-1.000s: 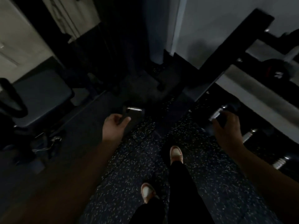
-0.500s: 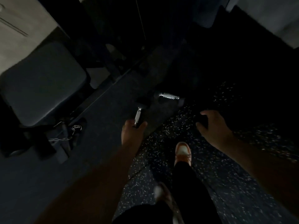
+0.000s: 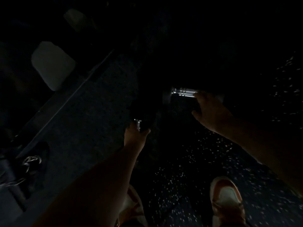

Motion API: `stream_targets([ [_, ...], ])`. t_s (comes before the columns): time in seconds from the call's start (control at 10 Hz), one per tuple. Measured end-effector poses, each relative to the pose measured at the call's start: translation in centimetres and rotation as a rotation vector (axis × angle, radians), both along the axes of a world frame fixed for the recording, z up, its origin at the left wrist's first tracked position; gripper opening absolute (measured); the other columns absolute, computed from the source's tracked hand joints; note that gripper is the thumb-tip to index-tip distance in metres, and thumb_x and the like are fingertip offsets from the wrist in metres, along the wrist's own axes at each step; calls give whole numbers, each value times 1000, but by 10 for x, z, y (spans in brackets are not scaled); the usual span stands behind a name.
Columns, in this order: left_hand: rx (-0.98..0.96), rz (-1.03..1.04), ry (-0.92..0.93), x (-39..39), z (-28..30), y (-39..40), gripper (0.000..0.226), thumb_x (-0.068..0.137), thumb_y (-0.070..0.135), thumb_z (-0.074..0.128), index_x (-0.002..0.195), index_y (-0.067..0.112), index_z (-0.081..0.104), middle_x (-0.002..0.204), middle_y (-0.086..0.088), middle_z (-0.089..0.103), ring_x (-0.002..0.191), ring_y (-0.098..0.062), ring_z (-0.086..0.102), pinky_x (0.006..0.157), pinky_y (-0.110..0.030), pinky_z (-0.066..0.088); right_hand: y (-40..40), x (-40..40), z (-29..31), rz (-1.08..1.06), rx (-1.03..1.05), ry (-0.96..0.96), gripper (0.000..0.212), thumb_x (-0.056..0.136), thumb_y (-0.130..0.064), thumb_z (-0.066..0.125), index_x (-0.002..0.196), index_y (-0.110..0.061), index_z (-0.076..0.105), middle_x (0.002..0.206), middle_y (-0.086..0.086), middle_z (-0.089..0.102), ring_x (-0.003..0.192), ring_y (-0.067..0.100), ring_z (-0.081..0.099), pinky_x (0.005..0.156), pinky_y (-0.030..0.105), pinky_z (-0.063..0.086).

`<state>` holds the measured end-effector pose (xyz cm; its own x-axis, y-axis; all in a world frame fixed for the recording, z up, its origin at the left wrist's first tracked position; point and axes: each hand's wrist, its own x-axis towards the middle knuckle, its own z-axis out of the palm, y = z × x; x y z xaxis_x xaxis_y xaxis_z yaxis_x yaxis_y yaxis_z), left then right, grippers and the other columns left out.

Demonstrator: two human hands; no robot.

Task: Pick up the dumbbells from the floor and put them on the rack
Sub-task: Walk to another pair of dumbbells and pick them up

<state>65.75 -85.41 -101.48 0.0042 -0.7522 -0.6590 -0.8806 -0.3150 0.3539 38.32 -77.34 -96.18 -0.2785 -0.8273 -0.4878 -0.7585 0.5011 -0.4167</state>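
Pickup step: left hand [image 3: 136, 134] wrapped round one dumbbell [image 3: 139, 124] handle, right hand [image 3: 208, 112] fingers spread, reaching second dumbbell [image 3: 182, 92]. Next: close right, lift both.

Dim light is falling across a dark speckled rubber floor [image 3: 188, 161], with a pale padded bench seat [image 3: 52, 64] sitting at left.

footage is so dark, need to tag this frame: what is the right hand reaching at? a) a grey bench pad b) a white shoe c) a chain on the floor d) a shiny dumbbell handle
d: the right hand has its fingertips at the bright metal dumbbell handle, far from the shoes and pad.
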Motion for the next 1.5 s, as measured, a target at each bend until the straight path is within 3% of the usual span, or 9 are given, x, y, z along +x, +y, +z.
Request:
stream_targets([
  [0.2, -120, -25, -174, 4, -61, -17, 51, 73, 61, 71, 100, 17, 72, 99, -14, 75, 95, -37, 68, 68, -34, 45, -52, 4, -65, 107, 28, 105, 77, 84, -32, 72, 145, -5, 35, 146, 24, 45, 132, 41, 41, 108, 44, 32],
  [0.4, -216, -67, -217, 9, -69, -16, 30, 83, 41, 61, 91, 14, 71, 90, -18, 74, 87, -40, 68, 65, -35, 43, -89, -11, -86, 179, 220, 208, 67, 84, -55, 64, 135, -14, 51, 133, 16, 60, 119, 38, 57, 92, 44, 50],
  [0.8, -296, -10, -167, 8, -68, -15, 41, 77, 59, 63, 82, 19, 68, 81, -15, 73, 78, -38, 67, 64, -34, 38, -80, -7, -94, 132, 276, 65, 60, 79, -61, 67, 116, -16, 64, 112, 11, 70, 101, 30, 65, 77, 33, 49],
  [1.0, -37, 118, 16, 12, -53, -24, 66, 48, 74, 78, 81, 17, 73, 74, -7, 73, 64, -25, 69, 57, -32, 54, -44, 12, -61, 28, 302, -35, 65, 77, -62, 69, 121, -15, 64, 120, 12, 68, 109, 32, 63, 88, 35, 51],
  [1.1, 300, 291, 137, 17, -43, -23, 54, 64, 64, 76, 94, 19, 76, 56, -3, 55, 42, -16, 50, 45, -26, 42, -14, 20, -35, -91, 269, -133, 58, 78, -54, 72, 120, -14, 67, 121, 15, 68, 116, 32, 61, 94, 35, 48],
  [1.2, 311, 182, 109, 15, -24, -6, 59, 74, 56, 75, 94, 1, 70, 65, -10, 58, 55, -23, 55, 55, -33, 47, 28, 27, -19, -209, 251, -144, 48, 79, -51, 73, 111, -15, 71, 112, 15, 72, 110, 31, 65, 88, 33, 49],
  [1.3, 437, 192, 90, 6, 22, 37, 24, 80, 42, 76, 70, 20, 70, 48, 1, 44, 38, -14, 39, 44, -24, 32, 83, 36, 20, -415, 313, -213, 43, 84, -51, 68, 110, -16, 70, 101, 15, 70, 94, 30, 68, 74, 32, 51],
  [1.4, 521, 218, 118, 1, 73, 80, 26, 69, 34, 82, 78, 20, 63, 40, 6, 33, 30, -9, 26, 35, -17, 23, 123, 29, 59, -579, 320, -339, 49, 80, -49, 72, 107, -8, 69, 93, 9, 68, 84, 25, 64, 74, 32, 50],
  [1.5, 445, 136, 92, -9, 126, 117, 37, 60, 34, 91, 60, 18, 58, 42, 2, 43, 30, -10, 34, 33, -18, 30, 175, 26, 105, -722, 322, -398, 51, 81, -43, 74, 115, -6, 66, 105, 14, 70, 94, 29, 66, 78, 32, 50],
])
